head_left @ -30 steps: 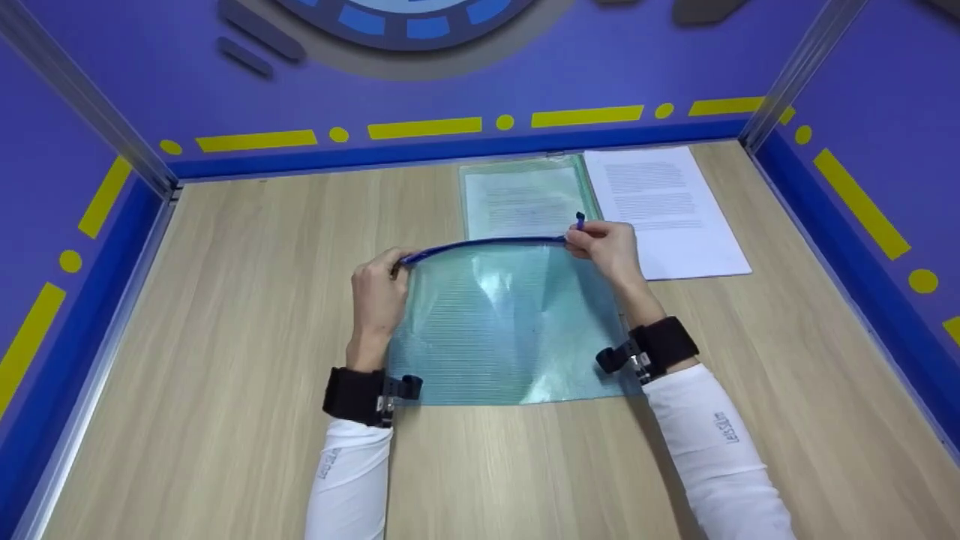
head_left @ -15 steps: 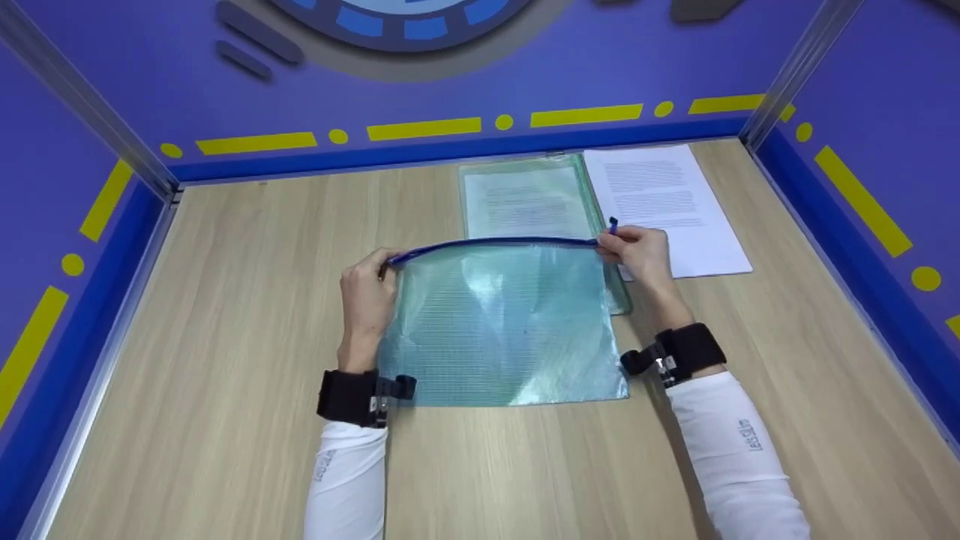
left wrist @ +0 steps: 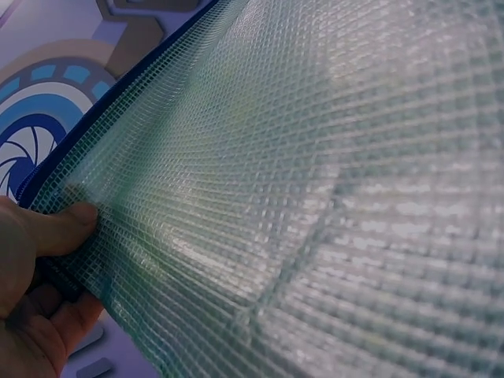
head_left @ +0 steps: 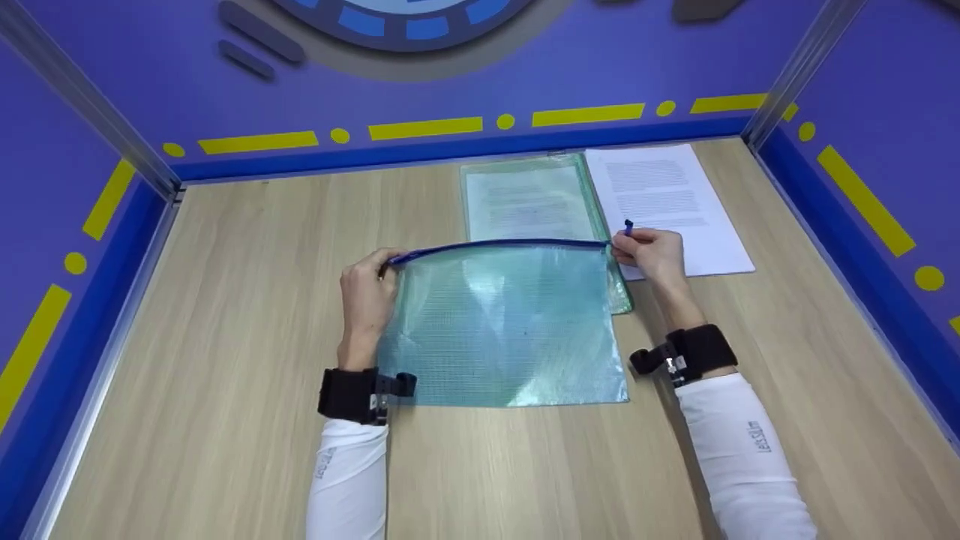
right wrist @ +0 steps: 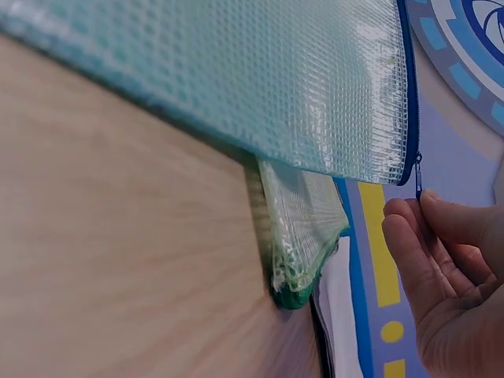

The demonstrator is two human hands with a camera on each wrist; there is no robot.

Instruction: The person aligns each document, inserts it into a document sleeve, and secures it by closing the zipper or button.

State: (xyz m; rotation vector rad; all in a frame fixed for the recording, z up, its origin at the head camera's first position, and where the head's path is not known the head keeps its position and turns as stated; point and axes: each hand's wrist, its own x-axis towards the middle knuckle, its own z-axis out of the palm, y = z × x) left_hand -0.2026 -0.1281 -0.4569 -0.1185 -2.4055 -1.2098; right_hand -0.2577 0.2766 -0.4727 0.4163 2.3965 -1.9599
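Note:
A translucent blue-green mesh zipper pouch point(head_left: 510, 330) stands tilted up from the table, with its dark blue zipper point(head_left: 510, 241) along the raised top edge. My left hand point(head_left: 367, 296) grips the pouch's top left corner; in the left wrist view its thumb point(left wrist: 71, 224) lies over the mesh. At the top right corner, my right hand point(head_left: 656, 259) pinches the small zipper pull point(right wrist: 419, 175) between thumb and fingertips. A short dark blue tab point(head_left: 628, 225) sticks up above those fingers. The zipper's far left end is hidden by my left hand.
Behind the pouch lies a green-edged mesh pouch point(head_left: 469, 202) with a printed sheet inside, partly covered. White printed papers point(head_left: 697, 251) lie to its right. Blue panels point(head_left: 420, 97) close off the back and sides of the wooden table point(head_left: 225, 375).
My right hand has slid rightward along the zipper to its right end, with the pull. The left hand shifted slightly left, then held there. More of the green-edged pouch shows now.

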